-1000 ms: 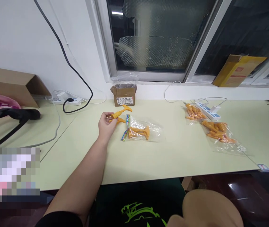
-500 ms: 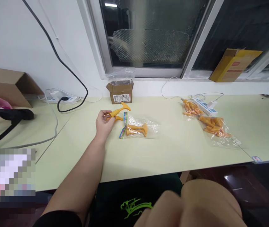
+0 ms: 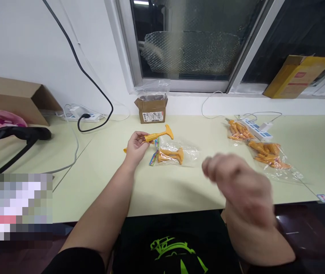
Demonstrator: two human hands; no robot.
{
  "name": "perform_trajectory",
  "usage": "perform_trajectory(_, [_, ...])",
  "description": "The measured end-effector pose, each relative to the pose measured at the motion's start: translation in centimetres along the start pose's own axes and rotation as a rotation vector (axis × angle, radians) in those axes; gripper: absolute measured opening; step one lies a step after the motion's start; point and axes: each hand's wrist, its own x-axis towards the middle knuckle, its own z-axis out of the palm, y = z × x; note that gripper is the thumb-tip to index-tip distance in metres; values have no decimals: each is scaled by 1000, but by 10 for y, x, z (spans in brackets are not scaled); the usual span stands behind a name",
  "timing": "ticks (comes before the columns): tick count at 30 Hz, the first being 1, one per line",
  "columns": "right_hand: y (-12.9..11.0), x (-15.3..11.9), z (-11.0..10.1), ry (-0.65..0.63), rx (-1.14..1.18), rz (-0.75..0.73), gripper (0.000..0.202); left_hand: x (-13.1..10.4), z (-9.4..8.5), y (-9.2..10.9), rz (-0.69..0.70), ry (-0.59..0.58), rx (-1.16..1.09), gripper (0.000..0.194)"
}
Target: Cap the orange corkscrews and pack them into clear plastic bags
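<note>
My left hand [image 3: 137,147] is closed, thumb and fingers pinching the end of a yellow plastic T-handled tool [image 3: 158,136]. The tool's crossbar points right, above the table. Another yellow piece [image 3: 125,150] pokes out on the left side of this hand, mostly hidden by it. Just right of the hand lies a clear plastic bag [image 3: 191,154] with a colourful header, holding similar yellow T-handled pieces [image 3: 170,155]. My right hand [image 3: 240,186] is above the table's front part, blurred, its fingers curled in. Whether anything is inside it is hidden.
Two more clear bags of yellow pieces [image 3: 269,154] lie at the right by a white power strip [image 3: 255,129]. A small open cardboard box [image 3: 152,110] stands against the wall. At the left are a larger box [image 3: 10,89], a black frame [image 3: 22,133] and cables.
My right hand has risen from the lower edge to above the table. My left hand has turned the yellow tool flatter. The whole view has shifted slightly.
</note>
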Motion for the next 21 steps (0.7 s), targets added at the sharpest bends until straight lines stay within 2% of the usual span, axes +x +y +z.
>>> perform_trajectory(2, [50,24,-22,209,-116,45,26,-5,5,2,2,-81,-9,34])
perform_trajectory(3, [73,34,-34,257,-166,148,28,-7,8,3,5,-117,-8,33])
perform_trajectory(4, [93,41,-44,276,-193,270,31,-10,12,2,7,-150,-4,32])
perform_trajectory(7, [134,47,-61,162,-83,616,38,-16,21,0,-5,-237,-19,32])
perform_trajectory(10, [145,41,-58,60,69,708,40,-21,29,-1,-19,-307,-54,34])
perform_trajectory(16, [138,35,-54,39,109,605,34,-33,37,8,12,-423,-25,35])
perform_trajectory(18, [139,34,-61,113,92,533,30,-34,37,12,61,-451,97,38])
perform_trajectory(21, [143,32,-83,397,110,394,24,-32,33,14,208,-407,372,38])
